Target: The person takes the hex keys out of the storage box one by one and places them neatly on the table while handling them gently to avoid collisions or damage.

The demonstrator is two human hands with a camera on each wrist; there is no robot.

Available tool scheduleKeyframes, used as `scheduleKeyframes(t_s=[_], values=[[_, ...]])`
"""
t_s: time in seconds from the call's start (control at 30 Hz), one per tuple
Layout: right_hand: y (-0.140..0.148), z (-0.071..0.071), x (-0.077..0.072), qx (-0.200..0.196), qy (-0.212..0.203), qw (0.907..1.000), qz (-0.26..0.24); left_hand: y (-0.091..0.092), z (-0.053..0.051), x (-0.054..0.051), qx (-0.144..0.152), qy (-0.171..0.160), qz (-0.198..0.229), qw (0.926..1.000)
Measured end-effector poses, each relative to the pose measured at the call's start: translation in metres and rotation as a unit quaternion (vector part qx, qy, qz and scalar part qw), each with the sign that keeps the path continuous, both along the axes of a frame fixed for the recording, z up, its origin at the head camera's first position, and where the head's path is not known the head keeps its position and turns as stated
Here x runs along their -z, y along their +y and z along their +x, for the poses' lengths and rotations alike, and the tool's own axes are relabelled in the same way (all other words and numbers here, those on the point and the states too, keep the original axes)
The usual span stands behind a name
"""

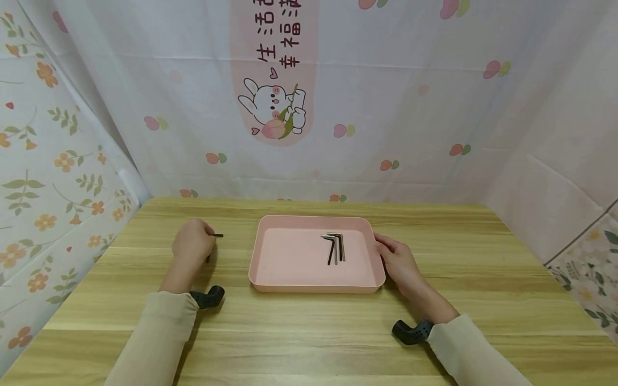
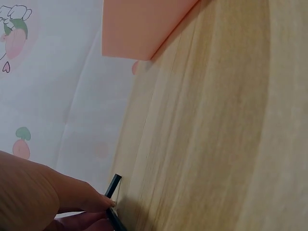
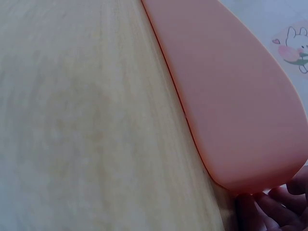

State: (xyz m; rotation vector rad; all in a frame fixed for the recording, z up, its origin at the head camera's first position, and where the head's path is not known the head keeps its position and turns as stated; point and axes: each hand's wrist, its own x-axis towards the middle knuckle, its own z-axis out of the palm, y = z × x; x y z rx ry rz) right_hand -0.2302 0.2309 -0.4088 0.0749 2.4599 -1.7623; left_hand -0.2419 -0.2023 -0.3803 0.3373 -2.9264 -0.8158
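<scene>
My left hand pinches a black L-shaped hex key between thumb and fingertips, low over the table to the left of the tray. One end of this key pokes out to the right of the fingers; its middle is hidden by them. A shallow pink tray lies flat on the table. My right hand holds its right end, thumb at the rim and the other fingers against the outer wall. Inside the tray, towards the right, several hex keys, black and silver, lie side by side.
The wood-grain table extends around the tray. A white printed cloth hangs behind its far edge, and a flowered cloth hangs at the left. Black curved wrist mounts sit at both cuffs.
</scene>
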Motion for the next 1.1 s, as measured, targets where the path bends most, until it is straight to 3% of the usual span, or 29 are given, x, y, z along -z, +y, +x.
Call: scheduleKeyframes(t_s=[0.7,0.97,1.1], values=[[-0.001,0.0,0.001,-0.001,0.005,1.0,0.004,-0.002,-0.001,0.004,0.015,0.016,0.004,0.9998],[0.0,0.0,0.002,-0.002,0.006,1.0,0.005,0.001,0.001,-0.003,0.012,0.024,0.016,0.9995],[0.0,0.0,0.0,0.0,0.007,1.0,0.004,0.006,0.002,-0.012,0.03,0.039,0.04,0.998]])
